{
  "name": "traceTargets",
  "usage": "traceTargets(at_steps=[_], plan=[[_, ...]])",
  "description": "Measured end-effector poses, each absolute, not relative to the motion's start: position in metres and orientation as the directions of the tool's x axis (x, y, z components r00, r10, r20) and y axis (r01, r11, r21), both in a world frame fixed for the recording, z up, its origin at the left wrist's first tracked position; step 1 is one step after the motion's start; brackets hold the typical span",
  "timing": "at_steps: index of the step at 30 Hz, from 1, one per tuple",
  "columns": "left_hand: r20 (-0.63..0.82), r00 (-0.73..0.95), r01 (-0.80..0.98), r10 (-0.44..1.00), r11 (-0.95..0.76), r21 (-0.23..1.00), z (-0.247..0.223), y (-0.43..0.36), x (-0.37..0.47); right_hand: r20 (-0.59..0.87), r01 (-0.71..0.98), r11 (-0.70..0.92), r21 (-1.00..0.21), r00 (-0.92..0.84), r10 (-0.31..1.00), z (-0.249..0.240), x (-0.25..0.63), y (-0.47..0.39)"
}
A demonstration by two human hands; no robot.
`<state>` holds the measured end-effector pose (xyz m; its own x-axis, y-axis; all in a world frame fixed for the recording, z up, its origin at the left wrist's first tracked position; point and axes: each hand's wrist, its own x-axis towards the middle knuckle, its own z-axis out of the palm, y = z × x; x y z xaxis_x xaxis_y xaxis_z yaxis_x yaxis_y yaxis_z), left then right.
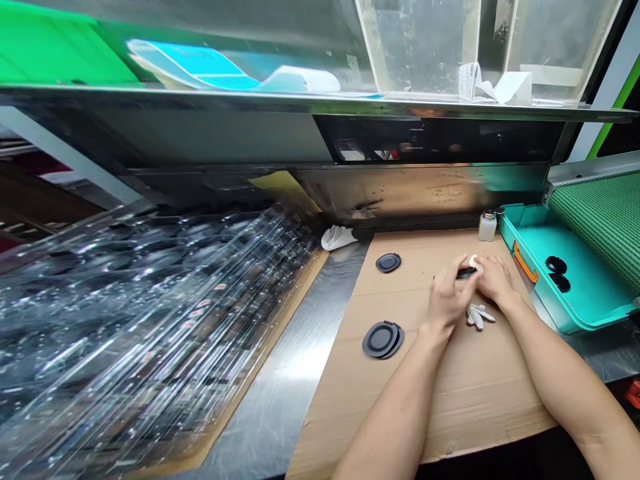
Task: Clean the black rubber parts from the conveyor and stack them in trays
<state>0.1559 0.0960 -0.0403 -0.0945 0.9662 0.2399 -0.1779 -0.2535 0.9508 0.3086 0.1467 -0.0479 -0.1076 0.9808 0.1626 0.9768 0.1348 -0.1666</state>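
My left hand (447,297) grips a dark, flat disc (466,273) by its edge, above the cardboard sheet (340,413). Close beside it, my right hand (493,277) is closed on a small white pad (475,263) at the disc; what the pad is made of I cannot make out. A crumpled white glove (479,316) lies just below both hands. To their left, a dark round cap with a tab (388,263) rests on the cardboard, and nearer to me overlap two more dark caps (381,339).
Stacked clear plastic trays (165,333) fill the left side. Another white glove (337,237) lies behind. At right stand a small bottle (487,227) and a turquoise bin (575,317) with black round parts (557,265), beside a green conveyor belt (605,213). A metal shelf (400,107) overhangs the back.
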Motion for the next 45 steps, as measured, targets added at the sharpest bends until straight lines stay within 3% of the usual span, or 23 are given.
traceTargets(at_steps=[2, 5, 8, 15, 21, 26, 28, 34, 42, 45], plan=[[0.205, -0.176, 0.099, 0.963, -0.19, 0.977, -0.052, 0.108, 0.147, 0.228, 0.971, 0.135, -0.198, -0.088, 0.97, -0.05, 0.308, 0.146], [0.257, -0.282, 0.493, 0.924, -0.09, 0.865, -0.069, 0.121, 0.136, 0.249, 0.965, 0.132, -0.226, -0.074, 0.966, -0.052, 0.307, 0.145], [0.32, -0.266, 0.634, 0.909, -0.085, 0.768, -0.078, 0.125, 0.132, 0.253, 0.962, 0.138, -0.237, -0.076, 0.964, -0.051, 0.307, 0.146], [0.299, -0.029, 0.68, 0.954, -0.2, 0.705, -0.07, 0.111, 0.131, 0.278, 0.959, 0.141, -0.247, -0.07, 0.958, -0.058, 0.312, 0.151], [0.231, 0.002, 0.79, 0.973, -0.144, 0.596, -0.041, 0.096, 0.14, 0.327, 0.944, 0.178, -0.277, -0.081, 0.941, -0.071, 0.318, 0.161], [0.446, -0.02, 0.817, 0.895, -0.243, 0.523, -0.017, 0.052, 0.107, 0.339, 0.938, 0.161, -0.306, -0.051, 0.939, -0.077, 0.319, 0.168], [0.486, -0.101, 0.836, 0.868, -0.191, 0.515, -0.019, 0.03, 0.08, 0.346, 0.935, 0.168, -0.313, -0.052, 0.937, -0.079, 0.318, 0.169], [0.321, -0.291, 0.856, 0.901, 0.096, 0.508, -0.048, -0.003, 0.025, 0.353, 0.926, 0.182, -0.331, -0.057, 0.934, -0.081, 0.317, 0.168], [0.215, -0.149, 0.901, 0.965, 0.043, 0.431, -0.066, 0.005, 0.039, 0.328, 0.92, 0.172, -0.353, -0.05, 0.943, -0.082, 0.318, 0.165], [0.212, -0.044, 0.89, 0.976, -0.058, 0.452, -0.066, 0.011, 0.034, 0.454, 0.885, 0.193, -0.424, 0.023, 0.89, -0.069, 0.313, 0.161]])
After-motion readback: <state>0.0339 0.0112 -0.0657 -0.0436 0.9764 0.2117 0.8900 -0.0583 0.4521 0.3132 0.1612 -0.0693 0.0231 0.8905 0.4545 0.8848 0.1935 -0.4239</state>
